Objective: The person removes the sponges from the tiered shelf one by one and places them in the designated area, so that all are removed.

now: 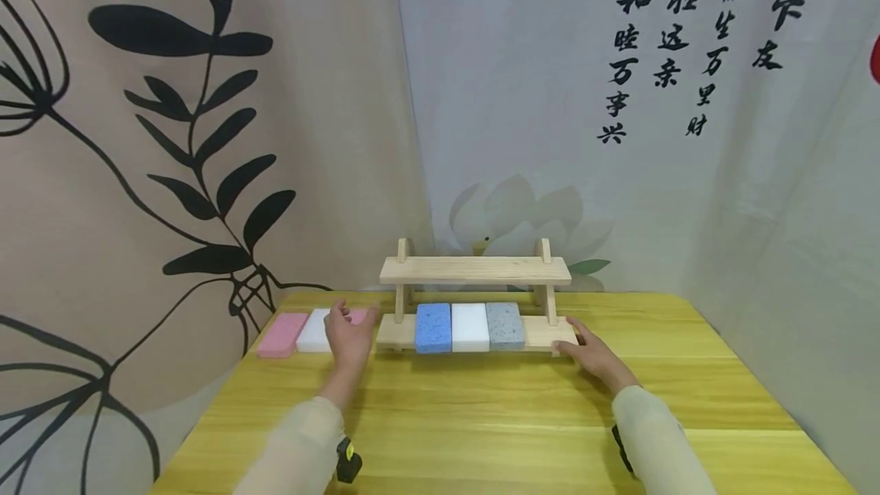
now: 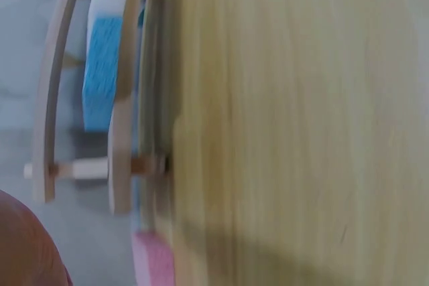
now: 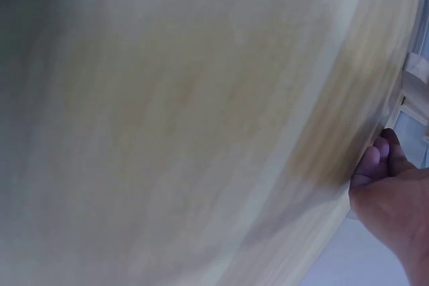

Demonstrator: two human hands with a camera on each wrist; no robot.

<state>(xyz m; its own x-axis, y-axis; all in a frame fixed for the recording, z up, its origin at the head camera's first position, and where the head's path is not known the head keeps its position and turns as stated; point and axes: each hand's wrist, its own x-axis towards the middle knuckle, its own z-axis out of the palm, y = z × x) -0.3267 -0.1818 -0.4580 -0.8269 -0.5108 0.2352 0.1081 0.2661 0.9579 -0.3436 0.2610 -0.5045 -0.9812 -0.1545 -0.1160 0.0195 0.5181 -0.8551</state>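
Observation:
A small two-tier wooden rack [image 1: 474, 270] stands on the table; a blue sponge [image 1: 433, 328], a white sponge [image 1: 470, 327] and a grey sponge [image 1: 505, 325] lean side by side on its lower tier. My right hand [image 1: 596, 357] holds the right end of that lower board, with fingers bent in the right wrist view. Left of the rack, my left hand [image 1: 349, 334] hovers over more sponges, its fingers loosely bent and nothing seen in them. Below it are a pink sponge [image 1: 283, 335], a white sponge [image 1: 313, 332] and another pink sponge [image 2: 153, 259], partly hidden in the head view.
The yellow wooden table [image 1: 474, 418] ends just behind the rack. A curtain [image 1: 330, 136] with plant prints and black writing hangs at the back. The rack's upper board [image 1: 474, 270] holds no sponges.

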